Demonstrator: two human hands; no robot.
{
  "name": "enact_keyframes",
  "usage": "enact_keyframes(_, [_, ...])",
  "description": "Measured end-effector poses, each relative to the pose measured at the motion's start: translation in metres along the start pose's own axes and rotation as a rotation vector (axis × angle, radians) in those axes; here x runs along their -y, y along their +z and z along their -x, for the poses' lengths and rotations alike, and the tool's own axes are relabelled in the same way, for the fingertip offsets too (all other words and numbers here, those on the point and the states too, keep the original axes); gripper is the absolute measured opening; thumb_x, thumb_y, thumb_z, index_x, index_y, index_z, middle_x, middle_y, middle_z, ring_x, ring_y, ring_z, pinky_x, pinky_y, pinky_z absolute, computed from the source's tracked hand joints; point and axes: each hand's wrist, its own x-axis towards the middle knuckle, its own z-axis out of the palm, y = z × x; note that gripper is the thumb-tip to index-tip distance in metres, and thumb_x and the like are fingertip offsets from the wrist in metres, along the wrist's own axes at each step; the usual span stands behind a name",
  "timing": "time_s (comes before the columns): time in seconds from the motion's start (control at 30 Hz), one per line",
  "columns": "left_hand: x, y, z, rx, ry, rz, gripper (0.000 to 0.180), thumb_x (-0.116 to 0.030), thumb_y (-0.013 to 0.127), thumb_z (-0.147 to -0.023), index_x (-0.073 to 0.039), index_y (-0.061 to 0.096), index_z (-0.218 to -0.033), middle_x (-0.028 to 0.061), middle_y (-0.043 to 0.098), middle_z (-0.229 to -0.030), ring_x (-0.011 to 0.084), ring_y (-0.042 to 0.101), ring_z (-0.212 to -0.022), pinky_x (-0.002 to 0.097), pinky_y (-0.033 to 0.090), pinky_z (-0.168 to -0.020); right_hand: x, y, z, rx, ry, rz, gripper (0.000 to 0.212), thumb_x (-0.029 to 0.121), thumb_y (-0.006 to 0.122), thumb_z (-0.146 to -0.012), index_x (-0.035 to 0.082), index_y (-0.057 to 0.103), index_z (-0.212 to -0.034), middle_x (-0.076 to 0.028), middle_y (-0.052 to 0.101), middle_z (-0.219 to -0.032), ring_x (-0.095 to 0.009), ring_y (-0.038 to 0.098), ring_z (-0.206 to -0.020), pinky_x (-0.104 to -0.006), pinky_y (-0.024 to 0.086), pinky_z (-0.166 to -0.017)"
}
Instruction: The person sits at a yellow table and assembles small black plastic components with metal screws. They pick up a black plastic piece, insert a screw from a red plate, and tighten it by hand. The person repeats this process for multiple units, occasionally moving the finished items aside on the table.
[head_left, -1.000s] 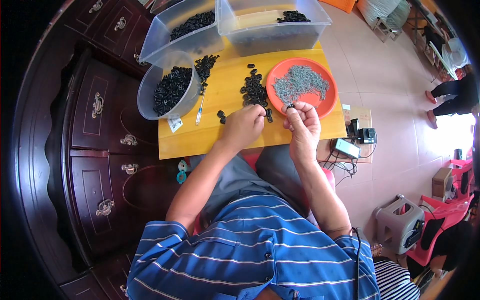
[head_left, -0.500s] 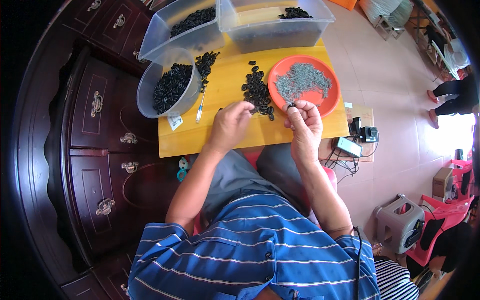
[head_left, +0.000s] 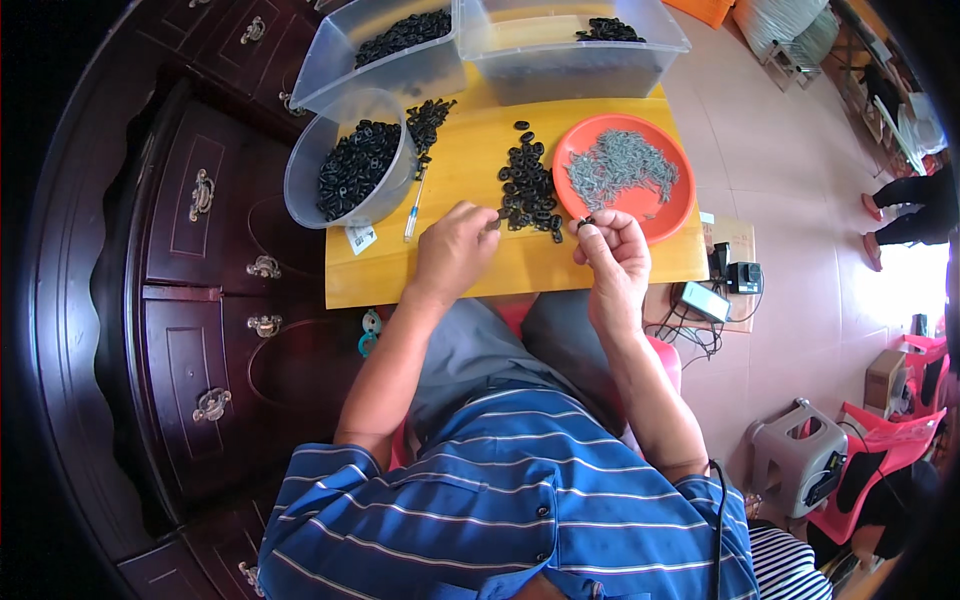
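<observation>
In my right hand [head_left: 618,262], thumb and fingers pinch a small black plastic part [head_left: 586,222] at the near edge of the orange plate [head_left: 684,205]. My left hand [head_left: 452,252] hovers over the yellow tabletop with its fingertips pressed together; what they hold, if anything, I cannot make out. Between and beyond the hands lies a loose pile of black oval plastic pieces [head_left: 527,185]. Thin silvery metal pins or screws [head_left: 620,165] are heaped on the plate.
A round clear tub [head_left: 300,190] of black pieces stands at the left, a screwdriver-like tool [head_left: 413,210] beside it. Two clear bins [head_left: 330,70] [head_left: 580,75] line the far edge. Dark drawers [head_left: 185,250] flank the table; a power adapter [head_left: 700,300] with cables lies at right.
The whole view has shifted slightly, moving the table and containers right in the picture. My left hand has drawn a little away from the black pile; my right still pinches the black part.
</observation>
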Motion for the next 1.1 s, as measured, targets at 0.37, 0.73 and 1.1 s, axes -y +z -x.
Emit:
enact_keyframes(0.37, [-0.005,0.003,-0.002,0.012,-0.023,-0.078,0.009,-0.015,0.065,-0.087,-0.006,0.068,-0.091,0.0132,0.068,-0.092,0.0362,0.068,-0.084,0.047,0.055,-0.074,-0.004,0.005,0.005,0.079,0.073,0.071,0.017,0.002,0.065,-0.097,0.003,0.059,-0.112,-0.004,0.072,-0.097,-0.005,0.065,-0.087,-0.0207,0.05,-0.072])
enact_keyframes(0.73, [-0.02,-0.013,0.002,0.059,-0.197,0.573,0.012,-0.004,0.059,-0.097,-0.001,0.067,-0.105,0.0013,0.065,-0.085,0.0073,0.06,-0.076,0.0254,0.05,-0.068,-0.007,0.006,0.008,0.111,0.137,0.086,0.016,0.005,0.065,-0.098,0.004,0.058,-0.112,-0.004,0.071,-0.098,-0.007,0.066,-0.088,-0.0215,0.05,-0.073])
enact_keyframes(1.1, [-0.059,0.01,0.03,0.136,-0.223,1.051,0.017,-0.002,0.059,-0.101,0.0,0.061,-0.118,0.0028,0.071,-0.098,0.0035,0.062,-0.08,0.0182,0.048,-0.066,-0.006,0.002,0.007,0.098,0.362,-0.209,0.015,0.005,0.065,-0.096,0.008,0.059,-0.11,-0.004,0.069,-0.094,-0.01,0.063,-0.077,-0.0239,0.053,-0.075])
